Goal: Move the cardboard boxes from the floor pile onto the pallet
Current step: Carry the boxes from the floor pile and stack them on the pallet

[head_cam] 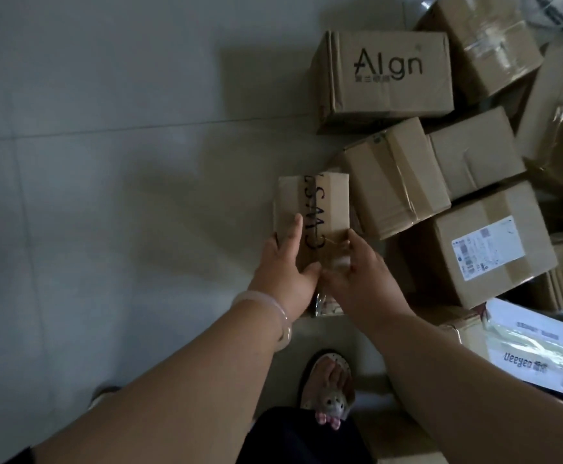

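step: grabbing the small box (312,209) at the pile (397,175)'s left edge | hands: your left hand (285,266) and right hand (357,272) both clamped on its near end | tip: shift your grip nearer mid-box before lifting (pallet's out of view)

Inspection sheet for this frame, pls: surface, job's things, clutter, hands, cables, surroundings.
Surface: grey tiled floor, bare left of the pile.
Job's things: small box with black lettering, held in both hands; Algn box, taped box and labelled box lie in the pile at right; pallet not in view.
Clutter: white package at lower right, beside the pile.
Grippers: left hand grips the small box's left edge, bangle on that wrist; right hand grips its right edge.
Cables: dark curved line at top right, cannot tell what.
Surroundings: sandalled foot below the hands; dim light.
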A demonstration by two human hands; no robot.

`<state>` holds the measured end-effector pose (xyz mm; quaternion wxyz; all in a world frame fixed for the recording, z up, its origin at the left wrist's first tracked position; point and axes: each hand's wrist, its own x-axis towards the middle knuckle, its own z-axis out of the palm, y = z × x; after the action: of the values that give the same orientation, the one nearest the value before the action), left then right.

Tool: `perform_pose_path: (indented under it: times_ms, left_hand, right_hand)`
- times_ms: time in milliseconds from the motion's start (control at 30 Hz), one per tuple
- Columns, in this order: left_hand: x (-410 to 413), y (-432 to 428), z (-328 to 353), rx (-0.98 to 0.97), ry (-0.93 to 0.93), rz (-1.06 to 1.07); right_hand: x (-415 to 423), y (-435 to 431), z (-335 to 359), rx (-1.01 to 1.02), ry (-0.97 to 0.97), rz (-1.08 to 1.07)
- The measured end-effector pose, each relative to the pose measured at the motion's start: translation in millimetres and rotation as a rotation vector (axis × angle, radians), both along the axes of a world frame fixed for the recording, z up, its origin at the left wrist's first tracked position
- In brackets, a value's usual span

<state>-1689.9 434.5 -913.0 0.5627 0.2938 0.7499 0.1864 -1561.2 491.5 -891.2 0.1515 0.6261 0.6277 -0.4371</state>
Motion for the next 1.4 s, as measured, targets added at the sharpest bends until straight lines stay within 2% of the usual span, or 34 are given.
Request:
perform_pose_path:
  times_ms: [67,200,400,500,567,667,767,833,967,1167,1267,1400]
  left_hand:
    - [-27.4,-7.6,10.5,-0.009,0.011,0.074]
    - [-88.5,-33.1,46.2,0.028,0.117,0.277]
    - [-180.0,-88.0,108.3,0.021,0.219,0.585]
    - [-219.3,-122.8,132.4,0.027,0.251,0.695]
    - [-243.6,-148.9,148.0,0.041,0.189,0.8]
    - [-274.9,-190.7,170.1,0.174,-0.039,0.986]
    - [-294.6,-229.9,193.6,0.272,-0.234,1.121]
    - [-301.1,-256.2,205.2,0.293,-0.251,1.181]
    - [-312.9,-305.7,230.8,0.31,-0.191,1.328]
    - [-346.4,-375.6,275.7,0.267,0.098,1.307]
    - [-371.3,-417.5,297.3,0.313,0.118,1.277]
    - [-405.4,-474.9,317.5,0.307,0.208,1.236]
  right_hand:
    - [-28.2,-1.8,13.5,-0.032,0.151,-0.126]
    - [-97.2,-16.0,49.4,-0.041,0.343,-0.091]
    - [-200.3,-59.3,114.0,-0.026,0.47,0.155]
    - [-243.5,-76.0,137.7,-0.026,0.472,0.402]
    - [-270.8,-83.6,148.3,-0.008,0.463,0.579]
    - [-309.3,-89.8,154.0,0.027,0.354,0.755]
    - [-340.6,-102.6,163.4,-0.121,0.28,0.669]
    - [-360.3,-121.8,172.7,-0.209,0.343,0.634]
    - [-399.1,-168.8,197.6,-0.179,0.398,0.778]
    - [-462.0,-238.1,246.0,-0.063,0.447,1.048]
    - [-500.0,-274.8,271.3,-0.036,0.439,1.15]
    - [-547.6,-327.9,297.8,-0.107,0.45,1.269]
